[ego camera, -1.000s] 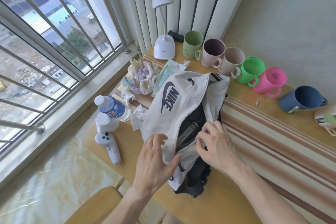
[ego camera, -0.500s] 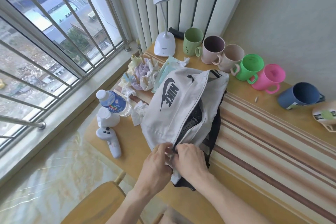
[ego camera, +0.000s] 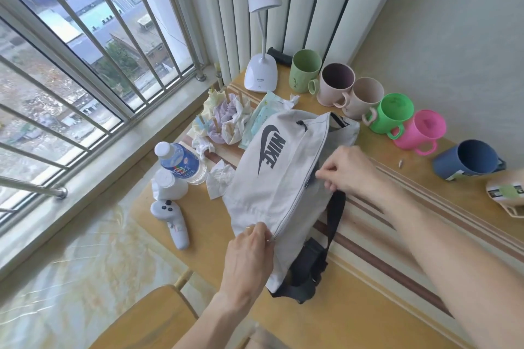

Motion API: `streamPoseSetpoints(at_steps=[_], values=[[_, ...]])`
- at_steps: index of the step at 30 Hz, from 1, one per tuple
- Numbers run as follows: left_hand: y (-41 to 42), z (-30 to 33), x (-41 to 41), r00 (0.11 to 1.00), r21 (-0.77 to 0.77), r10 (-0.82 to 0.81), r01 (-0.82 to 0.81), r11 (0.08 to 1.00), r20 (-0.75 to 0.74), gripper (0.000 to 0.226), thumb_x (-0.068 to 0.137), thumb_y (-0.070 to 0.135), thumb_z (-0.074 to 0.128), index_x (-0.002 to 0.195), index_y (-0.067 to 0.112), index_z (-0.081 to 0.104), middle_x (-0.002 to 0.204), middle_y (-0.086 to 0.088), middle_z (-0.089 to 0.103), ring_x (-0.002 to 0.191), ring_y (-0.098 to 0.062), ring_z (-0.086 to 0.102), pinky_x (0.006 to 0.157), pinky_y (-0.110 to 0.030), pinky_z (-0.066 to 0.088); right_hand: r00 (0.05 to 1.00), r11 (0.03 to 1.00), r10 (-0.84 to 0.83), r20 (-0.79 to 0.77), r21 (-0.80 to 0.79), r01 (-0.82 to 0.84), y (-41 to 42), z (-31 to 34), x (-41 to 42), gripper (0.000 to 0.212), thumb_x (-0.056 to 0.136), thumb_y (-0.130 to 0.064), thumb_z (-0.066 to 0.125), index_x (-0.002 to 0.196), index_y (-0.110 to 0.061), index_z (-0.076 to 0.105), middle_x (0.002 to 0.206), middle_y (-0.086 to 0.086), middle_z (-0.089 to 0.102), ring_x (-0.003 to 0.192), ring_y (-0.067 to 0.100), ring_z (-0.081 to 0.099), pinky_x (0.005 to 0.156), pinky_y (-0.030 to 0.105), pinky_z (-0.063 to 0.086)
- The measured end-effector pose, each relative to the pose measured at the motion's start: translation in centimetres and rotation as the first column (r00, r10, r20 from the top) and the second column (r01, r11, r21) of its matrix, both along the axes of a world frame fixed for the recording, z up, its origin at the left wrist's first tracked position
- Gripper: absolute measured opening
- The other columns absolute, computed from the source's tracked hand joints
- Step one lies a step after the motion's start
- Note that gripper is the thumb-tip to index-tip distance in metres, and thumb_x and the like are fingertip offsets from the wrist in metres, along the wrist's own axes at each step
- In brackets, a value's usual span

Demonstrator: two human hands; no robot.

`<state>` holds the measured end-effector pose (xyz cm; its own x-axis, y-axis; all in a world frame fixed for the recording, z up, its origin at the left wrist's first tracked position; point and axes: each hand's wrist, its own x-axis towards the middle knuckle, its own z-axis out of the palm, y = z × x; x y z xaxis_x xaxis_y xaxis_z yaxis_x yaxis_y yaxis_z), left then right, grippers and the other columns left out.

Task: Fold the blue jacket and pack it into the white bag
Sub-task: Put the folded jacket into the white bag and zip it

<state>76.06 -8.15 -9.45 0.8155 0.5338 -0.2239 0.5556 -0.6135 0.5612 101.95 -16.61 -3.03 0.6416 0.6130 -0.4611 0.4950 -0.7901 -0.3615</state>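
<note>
With the left hand (ego camera: 249,246) pinching the white bag (ego camera: 272,178) at six o'clock, the right hand (ego camera: 344,171), gripping the zipper pull, should draw steadily toward twelve.

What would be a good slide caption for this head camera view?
Left hand pinches the near end of the white bag while right hand pulls its zipper partway along on the table.

- Daylight is coming in through a barred window (ego camera: 71,88) on the left — rooftops and trees are showing beyond it.
- Pale vertical blinds (ego camera: 297,0) are hanging in the corner.
- A plain cream wall (ego camera: 453,37) is running along the right.
- A wooden worktop (ego camera: 326,320) is standing over a glossy marbled floor (ego camera: 71,278).
- A wooden chair (ego camera: 147,323) is sitting just beside it.
</note>
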Motion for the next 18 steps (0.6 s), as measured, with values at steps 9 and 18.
streamPoseSetpoints(at_steps=[9,18], values=[[1.5,-0.7,-0.9,1.0,-0.032,-0.008,0.007,0.999,-0.03,0.012,0.081,0.01,0.06,0.081,0.021,0.055,0.072,0.005,0.062,0.065,-0.021,0.058,0.061,-0.037,0.049,0.887,0.945,-0.324,0.329,0.076,0.317,1.9,-3.7,9.6,0.026,0.092,-0.026,0.067,0.077,-0.008,0.079,0.074,0.014,0.073,0.086,0.037,0.071,0.076,0.036,0.053],[1.1,-0.8,-2.0,1.0,-0.012,-0.026,0.026,1.0,-0.003,0.015,0.095,0.022,0.055,0.088,0.026,0.042,0.076,0.008,0.054,0.065,-0.018,0.049,0.059,-0.031,0.037,0.846,0.936,-0.352,0.401,0.139,0.323,0.1,-3.3,6.0,0.028,0.098,-0.019,0.057,0.118,-0.003,0.07,0.14,0.029,0.058,0.127,0.045,0.056,0.097,0.047,0.047]])
